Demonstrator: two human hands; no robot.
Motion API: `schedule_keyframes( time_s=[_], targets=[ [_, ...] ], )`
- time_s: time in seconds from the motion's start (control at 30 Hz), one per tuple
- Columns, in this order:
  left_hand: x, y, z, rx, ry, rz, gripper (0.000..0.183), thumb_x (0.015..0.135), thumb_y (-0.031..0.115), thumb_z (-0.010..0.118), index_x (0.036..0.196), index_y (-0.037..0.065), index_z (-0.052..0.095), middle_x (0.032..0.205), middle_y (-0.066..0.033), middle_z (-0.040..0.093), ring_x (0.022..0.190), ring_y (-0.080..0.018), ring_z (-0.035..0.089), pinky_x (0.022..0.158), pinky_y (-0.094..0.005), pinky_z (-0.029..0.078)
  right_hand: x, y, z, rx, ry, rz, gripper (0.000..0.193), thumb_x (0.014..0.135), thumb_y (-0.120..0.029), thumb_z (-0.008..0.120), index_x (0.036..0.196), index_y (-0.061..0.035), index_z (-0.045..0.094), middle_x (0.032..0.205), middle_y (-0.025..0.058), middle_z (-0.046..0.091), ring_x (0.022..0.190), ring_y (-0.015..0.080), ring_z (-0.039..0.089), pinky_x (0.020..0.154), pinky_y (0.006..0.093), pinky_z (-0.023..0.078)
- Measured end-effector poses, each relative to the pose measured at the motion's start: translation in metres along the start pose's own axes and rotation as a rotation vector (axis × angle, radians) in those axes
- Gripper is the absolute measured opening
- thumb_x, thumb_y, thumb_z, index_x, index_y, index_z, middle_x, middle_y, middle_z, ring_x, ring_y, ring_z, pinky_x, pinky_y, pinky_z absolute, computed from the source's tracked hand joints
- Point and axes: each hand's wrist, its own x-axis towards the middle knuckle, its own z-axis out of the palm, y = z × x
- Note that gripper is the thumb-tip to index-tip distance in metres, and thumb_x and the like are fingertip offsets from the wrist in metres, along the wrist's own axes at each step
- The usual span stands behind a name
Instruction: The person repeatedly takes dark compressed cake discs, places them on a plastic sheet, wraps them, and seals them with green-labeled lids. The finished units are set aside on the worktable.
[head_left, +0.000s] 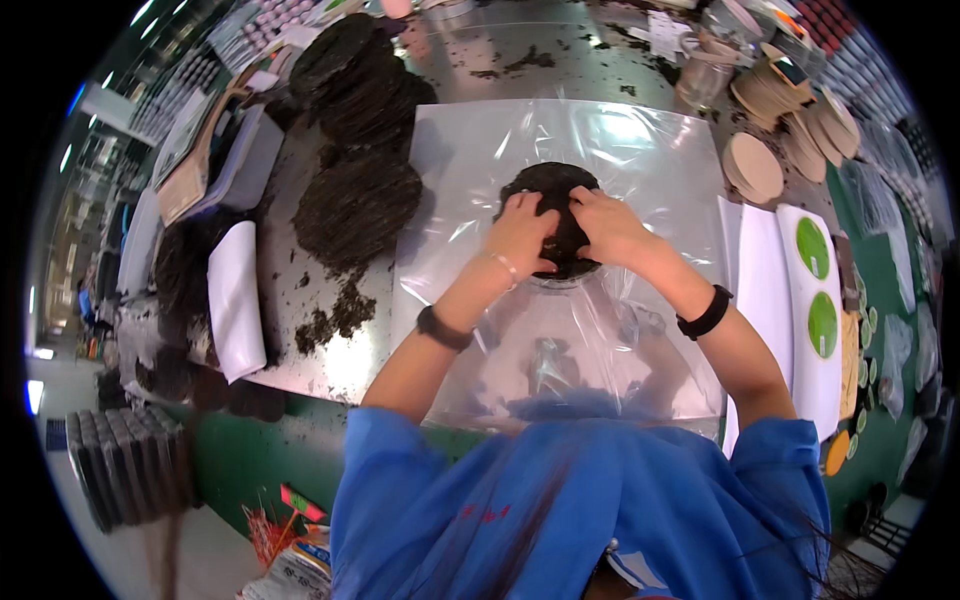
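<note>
A round, dark, fibrous cake that looks like dried seaweed [567, 235] lies on a stack of clear plastic sheets [665, 165] in front of me. My left hand [520, 232] grips its left side, the fingers bent over the top and the thumb lower down. On the right side, my right hand [608, 225] holds it the same way, fingertips pressed onto the dark surface. Both palms hide parts of its rim. To the left, a similar flat cake [358, 208] rests on the metal table, and a tall pile of them [360, 85] stands behind it.
Dark crumbs [338, 315] are scattered over the metal table [300, 365]. At the left stand a plastic bin [245, 160] and a white sheet [236, 300]. Round pale discs [752, 167], a clear jar [703, 78] and sheets with green round labels [812, 248] are at the right.
</note>
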Motion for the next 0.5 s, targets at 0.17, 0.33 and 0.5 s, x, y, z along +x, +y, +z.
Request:
schedule_keyframes(
  time_s=[0.17,0.33,0.5],
  targets=[
    [0.019,-0.003,0.022,0.103,-0.166,-0.076,0.053,0.057,0.023,0.095,0.100,0.011,0.065,0.130,-0.0212,0.050,0.121,-0.0449,0.049,0.103,-0.0486,0.047,0.013,0.010,0.041,-0.017,-0.042,0.027,0.036,0.064,-0.013,0.086,0.094,0.0022,0.072,0.122,0.0183,0.060,0.112,0.0358,0.060,0.094,0.0408,0.055],
    [0.006,-0.005,0.015,-0.241,-0.105,0.007,0.045,0.071,0.018,0.085,0.109,0.010,0.061,0.126,-0.0155,0.057,0.120,-0.0384,0.056,0.100,-0.0472,0.049,0.000,0.021,0.045,0.010,-0.013,-0.010,0.042,0.063,-0.012,0.084,0.101,0.0024,0.070,0.124,0.0167,0.059,0.113,0.0359,0.060,0.096,0.0423,0.054],
    [-0.060,-0.044,-0.052,0.286,0.443,-0.197,0.068,0.072,0.008,0.073,0.138,0.015,0.056,0.146,-0.0196,0.050,0.140,-0.0402,0.044,0.115,-0.0539,0.035,-0.049,0.026,0.026,0.053,-0.023,-0.019,0.065,0.065,-0.015,0.088,0.120,0.0096,0.064,0.133,0.0178,0.056,0.120,0.0343,0.058,0.103,0.0401,0.051]
  ],
)
